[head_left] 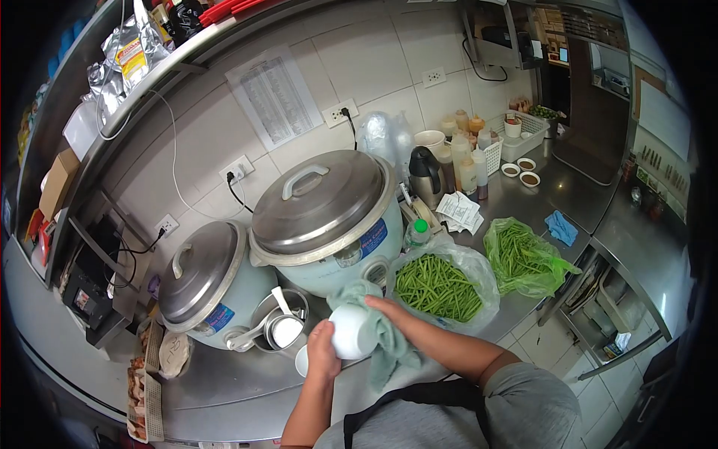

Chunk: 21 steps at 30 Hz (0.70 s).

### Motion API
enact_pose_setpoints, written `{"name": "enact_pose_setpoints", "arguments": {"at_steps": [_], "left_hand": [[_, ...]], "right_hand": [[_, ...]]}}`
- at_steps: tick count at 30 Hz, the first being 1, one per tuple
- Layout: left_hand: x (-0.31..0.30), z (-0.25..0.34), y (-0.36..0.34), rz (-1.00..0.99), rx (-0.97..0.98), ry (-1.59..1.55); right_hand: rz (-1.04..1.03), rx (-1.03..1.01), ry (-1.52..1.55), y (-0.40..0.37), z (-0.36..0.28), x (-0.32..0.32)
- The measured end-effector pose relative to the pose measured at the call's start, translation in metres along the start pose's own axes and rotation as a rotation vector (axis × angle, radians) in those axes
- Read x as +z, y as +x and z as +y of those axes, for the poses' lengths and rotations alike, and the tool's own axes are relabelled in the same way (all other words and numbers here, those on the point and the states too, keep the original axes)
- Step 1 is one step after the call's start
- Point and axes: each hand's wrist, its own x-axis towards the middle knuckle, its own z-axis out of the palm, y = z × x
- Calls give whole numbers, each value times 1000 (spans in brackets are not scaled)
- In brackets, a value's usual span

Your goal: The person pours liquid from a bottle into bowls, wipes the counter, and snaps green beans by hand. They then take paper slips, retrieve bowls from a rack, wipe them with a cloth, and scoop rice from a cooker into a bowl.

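A white bowl (350, 331) is gripped on its left side by my left hand (324, 352), fingers closed on it. My right hand (389, 313) is closed on a pale green cloth (390, 350), which lies against the bowl's right side and hangs down below it. Part of the right fingers is hidden by the cloth. Just left of my left hand, the rim of another white dish (301, 362) shows. Behind it stands a metal pot (262, 318) with white-handled utensils (281, 299) in it. A clear plastic bag of cut green beans (440, 288) sits beyond my right forearm.
Two large rice cookers, one bigger (321, 202) and one smaller (202, 277), stand along the wall. To the right are a green bag of beans (520, 251), a blue cloth (561, 228), sauce bottles (469, 176) and small sauce dishes (529, 179). A basket (153, 408) stands at left.
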Motion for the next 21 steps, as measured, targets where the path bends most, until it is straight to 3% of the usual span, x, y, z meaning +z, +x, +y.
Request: {"name": "enact_pose_setpoints", "arguments": {"at_steps": [2, 4, 8, 11, 13, 14, 16, 17, 19, 20, 21], "left_hand": [[-20, -6, 12, 70, -24, -38], [-26, -3, 18, 68, -194, -153], [-40, -26, 23, -38, -485, -431], [-41, -31, 14, -30, -544, -273], [-33, -28, 3, 66, -549, -155], [-42, -29, 3, 9, -484, -112], [-59, -21, 3, -106, -357, -24], [-56, -10, -2, -53, -203, 183], [-59, 15, -10, 73, 34, 577], [-60, 20, -12, 112, 35, 555], [-62, 24, -15, 152, 34, 534]], "right_hand": [[-91, 99, 209, -12, -8, 4], [-153, 173, 355, -31, -13, 14], [-273, 312, 26, -78, -30, 35], [-577, 189, -61, -44, 23, 13], [-600, 269, 88, -51, 21, 17], [-610, 310, 163, -53, 20, 19], [-608, 287, -15, -45, 25, 12], [-605, 273, -104, -42, 27, 9], [-490, 39, -469, -39, 9, 11], [-426, -79, -647, -39, 3, 12], [-401, 73, -595, -29, 12, -6]]}}
